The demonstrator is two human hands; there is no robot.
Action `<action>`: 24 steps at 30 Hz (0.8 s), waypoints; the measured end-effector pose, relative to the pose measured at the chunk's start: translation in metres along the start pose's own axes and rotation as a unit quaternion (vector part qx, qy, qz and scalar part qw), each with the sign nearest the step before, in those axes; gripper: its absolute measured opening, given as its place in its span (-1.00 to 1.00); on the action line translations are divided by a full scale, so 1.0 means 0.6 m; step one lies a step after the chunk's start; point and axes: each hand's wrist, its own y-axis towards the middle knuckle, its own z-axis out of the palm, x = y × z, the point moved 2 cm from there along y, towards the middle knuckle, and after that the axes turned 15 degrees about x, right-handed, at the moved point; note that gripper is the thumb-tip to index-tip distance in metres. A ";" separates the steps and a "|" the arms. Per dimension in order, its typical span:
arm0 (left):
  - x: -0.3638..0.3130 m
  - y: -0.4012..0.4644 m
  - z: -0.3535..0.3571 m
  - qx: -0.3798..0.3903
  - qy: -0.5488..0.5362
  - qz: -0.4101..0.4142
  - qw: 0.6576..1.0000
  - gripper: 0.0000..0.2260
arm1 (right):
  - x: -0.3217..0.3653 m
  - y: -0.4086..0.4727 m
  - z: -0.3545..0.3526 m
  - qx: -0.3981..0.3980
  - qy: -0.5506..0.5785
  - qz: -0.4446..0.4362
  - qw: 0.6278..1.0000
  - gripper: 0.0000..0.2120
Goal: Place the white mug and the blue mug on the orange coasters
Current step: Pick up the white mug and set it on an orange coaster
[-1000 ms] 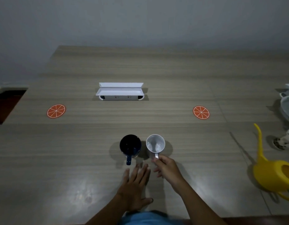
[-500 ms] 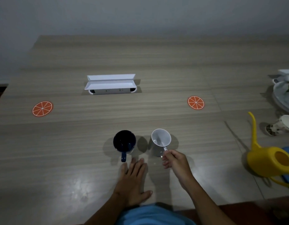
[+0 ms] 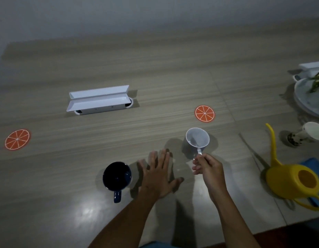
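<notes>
A person's right hand [image 3: 208,169] grips the handle of the white mug [image 3: 197,142], which sits short of the right coaster [image 3: 204,113] and does not touch it; whether it is lifted off the table [image 3: 173,72] cannot be told. The left hand [image 3: 157,176] is open, fingers spread, holding nothing, just right of the blue mug [image 3: 117,176]. The blue mug stands upright on the table, handle toward the person, well apart from the left coaster [image 3: 17,139]. A white box [image 3: 99,100] lies farther back; a yellow watering can [image 3: 293,178] stands at right. No writing is legible.
</notes>
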 end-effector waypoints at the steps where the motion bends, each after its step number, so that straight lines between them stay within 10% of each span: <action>1: -0.002 0.018 -0.010 -0.005 0.003 -0.007 1.000 -0.07 | 0.003 0.011 -0.004 -0.007 -0.004 0.003 1.000 -0.80; 24: -0.004 0.164 -0.049 -0.083 -0.075 -0.114 0.987 -0.15 | 0.007 0.210 -0.028 -0.130 0.026 -0.086 0.987 -0.76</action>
